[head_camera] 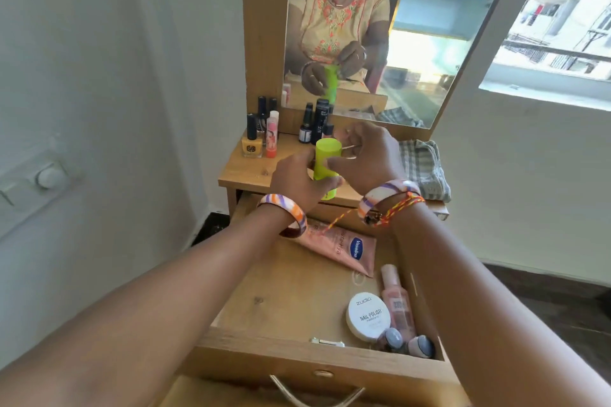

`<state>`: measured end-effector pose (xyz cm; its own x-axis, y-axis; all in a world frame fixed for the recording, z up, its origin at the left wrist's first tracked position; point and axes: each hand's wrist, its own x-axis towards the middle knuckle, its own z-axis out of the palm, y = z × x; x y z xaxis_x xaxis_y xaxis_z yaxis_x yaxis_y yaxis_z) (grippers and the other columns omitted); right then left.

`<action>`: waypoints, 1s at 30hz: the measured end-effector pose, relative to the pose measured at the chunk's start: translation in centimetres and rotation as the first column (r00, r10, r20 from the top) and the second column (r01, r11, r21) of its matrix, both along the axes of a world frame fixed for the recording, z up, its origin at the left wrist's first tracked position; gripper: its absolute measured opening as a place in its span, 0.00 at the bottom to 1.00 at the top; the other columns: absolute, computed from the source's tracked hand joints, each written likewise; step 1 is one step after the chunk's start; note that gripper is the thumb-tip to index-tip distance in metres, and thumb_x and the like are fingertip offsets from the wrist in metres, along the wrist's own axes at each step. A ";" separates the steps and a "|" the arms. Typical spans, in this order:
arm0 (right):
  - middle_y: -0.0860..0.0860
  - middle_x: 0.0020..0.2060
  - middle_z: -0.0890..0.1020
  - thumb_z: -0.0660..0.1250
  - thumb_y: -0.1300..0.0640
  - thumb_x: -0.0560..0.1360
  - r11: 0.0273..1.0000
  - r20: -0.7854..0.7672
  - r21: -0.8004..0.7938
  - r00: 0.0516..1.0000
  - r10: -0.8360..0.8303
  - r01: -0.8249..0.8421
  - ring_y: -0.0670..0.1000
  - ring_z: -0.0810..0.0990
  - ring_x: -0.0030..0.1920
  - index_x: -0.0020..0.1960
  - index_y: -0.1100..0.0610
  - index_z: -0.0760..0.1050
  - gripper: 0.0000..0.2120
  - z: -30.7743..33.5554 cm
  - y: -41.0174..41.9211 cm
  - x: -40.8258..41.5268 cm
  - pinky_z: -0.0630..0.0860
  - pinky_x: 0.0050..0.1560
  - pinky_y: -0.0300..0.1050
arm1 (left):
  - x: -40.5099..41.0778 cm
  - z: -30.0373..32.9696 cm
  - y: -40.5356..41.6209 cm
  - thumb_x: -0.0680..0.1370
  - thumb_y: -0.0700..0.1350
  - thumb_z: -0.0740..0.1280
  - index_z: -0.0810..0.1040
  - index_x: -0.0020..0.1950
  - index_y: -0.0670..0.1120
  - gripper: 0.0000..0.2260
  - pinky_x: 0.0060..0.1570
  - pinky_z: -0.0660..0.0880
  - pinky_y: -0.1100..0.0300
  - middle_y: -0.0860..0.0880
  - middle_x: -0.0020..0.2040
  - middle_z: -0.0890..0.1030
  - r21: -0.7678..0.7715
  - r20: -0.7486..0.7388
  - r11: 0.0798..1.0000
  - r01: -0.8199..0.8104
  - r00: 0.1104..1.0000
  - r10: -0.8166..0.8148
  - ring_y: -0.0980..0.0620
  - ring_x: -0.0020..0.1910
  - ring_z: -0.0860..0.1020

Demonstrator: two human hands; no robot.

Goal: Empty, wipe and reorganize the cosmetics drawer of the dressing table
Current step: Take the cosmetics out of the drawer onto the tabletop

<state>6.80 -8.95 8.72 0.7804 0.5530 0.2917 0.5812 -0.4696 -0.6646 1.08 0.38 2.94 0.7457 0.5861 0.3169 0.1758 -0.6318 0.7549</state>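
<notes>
My left hand (299, 180) grips a lime-green tube-shaped container (325, 162) upright above the table top. My right hand (368, 155) is at its top, pinching a thin stick-like item beside the rim. Below, the wooden drawer (317, 363) stands pulled out. In it lie a pink Vaseline tube (344, 249), a white round nail polish remover tub (367, 315), a pink bottle (396, 301) and two small rounded grey-capped items (410, 342) at the front right corner.
Several nail polish bottles, among them a yellow one (251, 142), and dark bottles (319, 124) stand at the back of the table top. A checked grey cloth (425, 168) lies at the right. The mirror (380, 26) rises behind. A window is at the right.
</notes>
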 end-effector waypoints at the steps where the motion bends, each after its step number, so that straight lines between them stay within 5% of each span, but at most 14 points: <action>1: 0.49 0.42 0.78 0.74 0.62 0.65 1.000 -0.034 0.016 0.999 -0.022 0.022 0.50 0.78 0.46 0.49 0.53 0.77 0.14 -0.4 0.6 0.1 0.76 0.47 0.44 | 0.3 0.0 0.6 0.71 0.49 0.73 0.79 0.55 0.43 0.15 0.40 0.72 0.60 0.48 0.47 0.82 -0.013 -0.010 0.999 -0.041 0.999 0.041 0.48 0.45 0.78; 6: 0.56 0.50 0.81 0.71 0.64 0.68 0.987 -0.141 -0.162 0.989 -0.047 0.024 0.55 0.80 0.51 0.55 0.62 0.76 0.16 -3.8 2.3 1.0 0.71 0.39 0.38 | 1.9 0.0 2.3 0.71 0.51 0.73 0.76 0.58 0.41 0.20 0.52 0.73 0.53 0.42 0.57 0.80 -0.025 -0.133 0.990 -0.140 0.982 0.136 0.42 0.56 0.78; 12: 0.57 0.53 0.82 0.69 0.63 0.69 0.998 -0.326 -0.057 0.945 -0.012 -0.008 0.56 0.81 0.53 0.59 0.62 0.73 0.19 -6.4 3.6 1.6 0.78 0.54 0.48 | 2.2 -1.3 1.6 0.72 0.44 0.73 0.71 0.61 0.40 0.21 0.49 0.72 0.57 0.42 0.57 0.78 -0.134 -0.059 0.947 -0.292 0.956 0.286 0.44 0.56 0.77; 16: 0.60 0.53 0.80 0.67 0.66 0.71 0.999 -0.432 0.045 0.902 0.003 0.019 0.59 0.79 0.56 0.51 0.57 0.68 0.13 -7.1 4.9 1.9 0.76 0.58 0.56 | 2.0 -1.7 2.0 0.76 0.37 0.66 0.75 0.56 0.37 0.09 0.46 0.70 0.62 0.41 0.53 0.81 -0.138 -0.032 0.949 -0.283 0.959 0.281 0.44 0.53 0.79; 18: 0.58 0.49 0.77 0.66 0.68 0.71 0.995 -0.457 0.093 0.889 0.028 0.016 0.60 0.79 0.57 0.50 0.57 0.69 0.12 -7.1 5.5 1.9 0.75 0.60 0.55 | 2.2 -1.7 2.5 0.76 0.35 0.64 0.76 0.55 0.37 0.08 0.46 0.70 0.63 0.42 0.54 0.81 -0.160 -0.032 0.953 -0.259 0.966 0.257 0.45 0.53 0.79; 21: 0.60 0.54 0.77 0.63 0.69 0.73 0.994 -0.446 0.103 0.893 0.064 -0.020 0.59 0.77 0.59 0.62 0.65 0.69 0.17 -7.1 6.4 2.2 0.73 0.60 0.49 | 2.7 -1.7 3.5 0.76 0.34 0.63 0.76 0.59 0.38 0.11 0.47 0.69 0.67 0.43 0.56 0.81 -0.219 -0.063 0.947 -0.235 0.972 0.227 0.47 0.56 0.78; 24: 0.61 0.59 0.77 0.61 0.70 0.74 0.992 -0.436 0.113 0.895 0.099 -0.054 0.58 0.76 0.61 0.63 0.66 0.68 0.18 -6.9 7.2 2.5 0.72 0.63 0.49 | 3.2 -1.8 4.7 0.77 0.34 0.62 0.74 0.63 0.39 0.14 0.52 0.68 0.66 0.43 0.60 0.79 -0.242 -0.107 0.948 -0.207 0.977 0.186 0.47 0.60 0.77; 28: 0.53 0.51 0.74 0.60 0.70 0.74 0.991 -0.436 0.136 0.897 0.072 -0.013 0.53 0.76 0.57 0.62 0.64 0.69 0.17 -7.3 7.9 3.3 0.73 0.62 0.46 | 3.3 -1.9 5.1 0.77 0.32 0.59 0.73 0.64 0.39 0.16 0.60 0.74 0.59 0.43 0.61 0.78 -0.247 -0.087 0.946 -0.211 0.977 0.196 0.46 0.60 0.77; 30: 0.53 0.50 0.75 0.60 0.70 0.74 0.983 -0.461 0.176 0.886 0.040 0.047 0.57 0.78 0.58 0.60 0.63 0.70 0.15 -7.7 8.2 3.8 0.74 0.63 0.54 | 3.2 -2.1 4.7 0.77 0.31 0.57 0.73 0.62 0.39 0.15 0.58 0.76 0.55 0.42 0.59 0.78 -0.228 -0.049 0.947 -0.228 0.974 0.223 0.46 0.58 0.77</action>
